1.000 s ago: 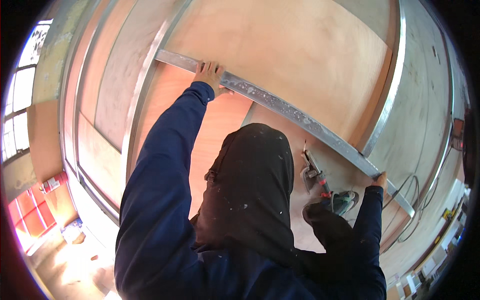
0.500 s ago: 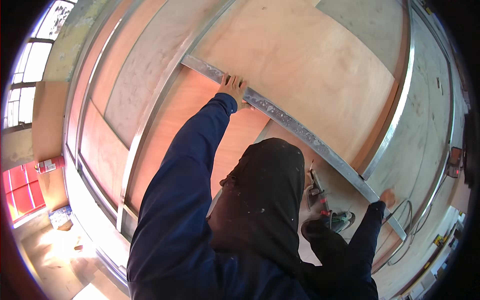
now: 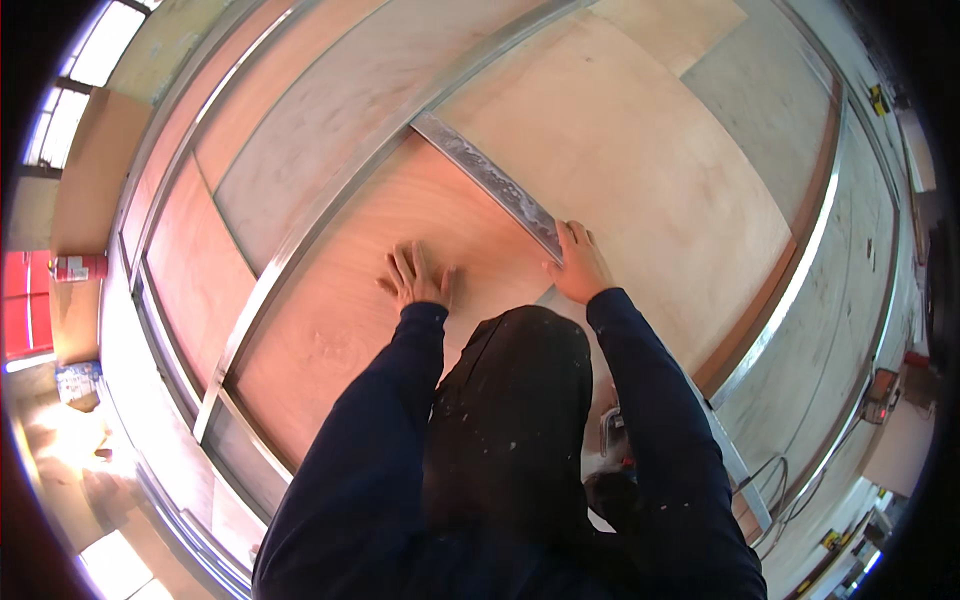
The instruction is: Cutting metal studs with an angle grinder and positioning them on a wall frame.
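Observation:
A grey metal bar runs slantwise from the long metal rail at upper left down past my right sleeve, its middle hidden there. My right hand is wrapped over this bar, thumb on the near side and fingers over the far edge. Spread flat, my left hand rests on or just over the reddish plywood panel, left of the bar, holding nothing. Beyond the bar lies a paler plywood sheet. A clamp-like metal tool shows partly between my knee and right forearm.
Metal rails divide the panels on the left, and another rail stands at the right. Beside it is a cable and a dark boxy device. A red cylinder is at far left.
My left hand has let go of the bar and moved down-left onto the plywood. My right hand has come up from the bar's lower end to its middle. The view has shifted somewhat.

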`<state>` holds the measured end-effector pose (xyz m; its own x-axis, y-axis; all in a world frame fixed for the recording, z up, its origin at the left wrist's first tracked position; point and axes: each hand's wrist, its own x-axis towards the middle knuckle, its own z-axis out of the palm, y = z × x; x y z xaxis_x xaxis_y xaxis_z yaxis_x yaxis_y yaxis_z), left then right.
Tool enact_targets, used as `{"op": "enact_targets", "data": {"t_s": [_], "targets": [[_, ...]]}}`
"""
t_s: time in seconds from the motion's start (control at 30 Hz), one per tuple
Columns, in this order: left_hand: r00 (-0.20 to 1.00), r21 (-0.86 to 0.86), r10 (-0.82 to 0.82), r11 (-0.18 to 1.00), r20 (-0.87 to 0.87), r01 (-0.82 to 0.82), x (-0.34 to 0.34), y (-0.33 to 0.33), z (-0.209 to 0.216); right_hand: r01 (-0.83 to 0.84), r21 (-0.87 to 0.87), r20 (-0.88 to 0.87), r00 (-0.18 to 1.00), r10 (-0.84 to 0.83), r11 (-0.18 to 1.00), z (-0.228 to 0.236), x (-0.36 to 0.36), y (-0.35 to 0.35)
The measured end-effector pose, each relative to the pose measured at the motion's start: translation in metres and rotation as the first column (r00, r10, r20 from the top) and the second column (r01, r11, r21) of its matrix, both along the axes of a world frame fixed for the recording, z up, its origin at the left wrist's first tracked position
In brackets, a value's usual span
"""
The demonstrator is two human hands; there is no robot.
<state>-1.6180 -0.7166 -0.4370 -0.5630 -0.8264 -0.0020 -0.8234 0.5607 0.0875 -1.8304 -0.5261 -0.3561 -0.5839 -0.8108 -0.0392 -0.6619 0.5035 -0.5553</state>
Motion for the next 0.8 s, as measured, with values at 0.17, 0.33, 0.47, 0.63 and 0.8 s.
{"op": "enact_targets", "data": {"t_s": [0.17, 0.33, 0.47, 0.63, 0.8], "targets": [[0.999, 0.061, 0.013, 0.998, -0.034, -0.011, 0.003, 0.002, 0.016, -0.037, 0.172, -0.015, 0.999, 0.04, 0.984, -0.021, -0.023, -0.076], [0.999, 0.081, -0.015, 0.997, -0.042, 0.018, 0.005, 0.003, 0.018, -0.014, 0.247, -0.112, 0.993, 0.043, 0.969, -0.025, -0.031, -0.125], [0.999, 0.129, 0.007, 0.992, -0.042, -0.001, 0.0, -0.005, 0.024, -0.055, 0.26, -0.093, 0.992, 0.082, 0.964, -0.024, -0.034, -0.128], [0.999, 0.149, -0.013, 0.989, -0.044, 0.019, 0.007, 0.0, 0.026, -0.113, 0.379, -0.02, 0.991, 0.13, 0.919, -0.004, -0.039, -0.134], [0.999, 0.159, -0.015, 0.987, -0.046, 0.022, -0.001, -0.001, 0.026, -0.158, 0.344, -0.02, 0.984, 0.176, 0.926, -0.011, -0.052, -0.124]]}}
